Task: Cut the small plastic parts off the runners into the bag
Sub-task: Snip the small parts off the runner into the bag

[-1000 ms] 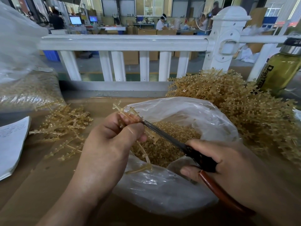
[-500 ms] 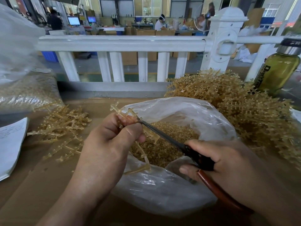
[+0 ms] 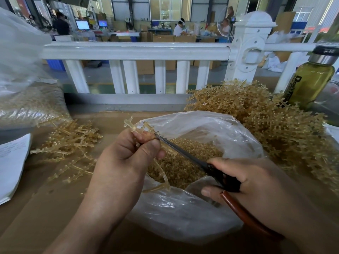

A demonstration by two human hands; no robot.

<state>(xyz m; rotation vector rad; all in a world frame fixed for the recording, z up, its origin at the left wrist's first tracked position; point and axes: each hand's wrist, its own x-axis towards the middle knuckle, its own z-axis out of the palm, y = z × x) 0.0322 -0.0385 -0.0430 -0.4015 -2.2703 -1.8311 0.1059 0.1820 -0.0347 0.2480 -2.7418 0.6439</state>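
My left hand [image 3: 126,160] grips an amber plastic runner [image 3: 136,128] over the open mouth of a clear plastic bag [image 3: 185,215]. Part of the runner curves down into the bag. My right hand [image 3: 256,187] grips scissors [image 3: 192,158] with black blades and a red-brown handle. The blade tips meet the runner just by my left thumb. Small amber cut parts [image 3: 183,162] fill the bottom of the bag.
A big heap of uncut runners [image 3: 275,125] lies at the right. A smaller pile of runners [image 3: 69,143] lies at the left, beside papers [image 3: 11,165] and another filled bag [image 3: 27,99]. A green bottle [image 3: 310,79] stands far right. A white railing [image 3: 135,52] runs behind.
Almost nothing has changed: both hands stay over the bag, with the runner and scissors shifted very slightly leftward.
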